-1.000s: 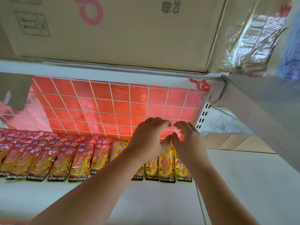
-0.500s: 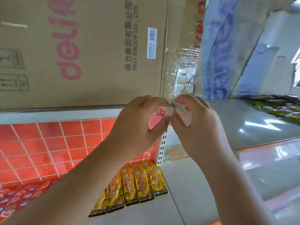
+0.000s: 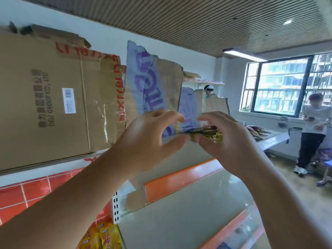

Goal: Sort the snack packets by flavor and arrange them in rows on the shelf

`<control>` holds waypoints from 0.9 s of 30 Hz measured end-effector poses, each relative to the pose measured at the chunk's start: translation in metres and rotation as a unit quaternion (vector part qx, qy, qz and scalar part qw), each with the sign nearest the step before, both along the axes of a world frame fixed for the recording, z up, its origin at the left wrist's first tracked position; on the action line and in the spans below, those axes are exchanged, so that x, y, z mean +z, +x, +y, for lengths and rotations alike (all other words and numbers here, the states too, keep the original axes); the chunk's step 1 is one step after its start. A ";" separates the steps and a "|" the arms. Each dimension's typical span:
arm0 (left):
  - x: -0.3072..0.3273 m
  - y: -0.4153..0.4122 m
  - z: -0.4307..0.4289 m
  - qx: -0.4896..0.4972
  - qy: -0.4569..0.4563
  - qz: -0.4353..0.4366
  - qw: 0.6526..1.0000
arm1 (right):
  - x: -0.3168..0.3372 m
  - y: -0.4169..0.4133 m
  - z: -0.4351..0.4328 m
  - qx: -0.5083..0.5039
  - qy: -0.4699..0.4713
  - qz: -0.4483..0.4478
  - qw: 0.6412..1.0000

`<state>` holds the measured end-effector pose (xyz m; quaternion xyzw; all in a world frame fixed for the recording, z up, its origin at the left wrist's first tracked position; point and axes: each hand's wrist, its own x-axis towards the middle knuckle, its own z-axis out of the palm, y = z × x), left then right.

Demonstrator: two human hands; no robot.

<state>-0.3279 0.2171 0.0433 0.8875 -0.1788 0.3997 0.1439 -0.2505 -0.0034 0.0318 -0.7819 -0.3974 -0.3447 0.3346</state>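
Snack packets [image 3: 208, 136] gripped by the right hand [image 3: 231, 142], left hand's [image 3: 143, 141] hold unclear, partly hide cardboard boxes [image 3: 45, 97] behind.

Yellow snack packets [image 3: 106, 237]: glossy pouches with red and blue print. They lie flat, side by side and overlapping, at the right end of the lower shelf [image 3: 170, 221], against its perforated white upright. Only their upper portions are in view.

Gold-green packets [image 3: 206, 135]: a thin, dark, shiny bundle, lying roughly level at the height of the top board. It shows in the gap between the thumb and fingers of the right hand [image 3: 230, 142]. Blur prevents confirming whether that grip bears on it.

Far pile [image 3: 258, 131]: dark packets lie loose and unsorted, well apart, on top of the adjacent unit.

Shelf: pale grey boards with orange front strips.
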 end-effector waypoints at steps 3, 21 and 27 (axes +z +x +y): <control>0.018 0.028 -0.048 0.013 0.019 0.026 0.999 | 0.007 0.029 -0.049 -0.006 -0.012 0.003 1.000; 0.027 0.186 -0.168 0.112 0.110 0.154 0.976 | 0.018 0.193 -0.200 -0.047 -0.089 0.020 0.995; 0.032 0.240 -0.140 0.134 0.113 0.247 0.953 | 0.011 0.246 -0.178 -0.050 -0.149 0.032 0.987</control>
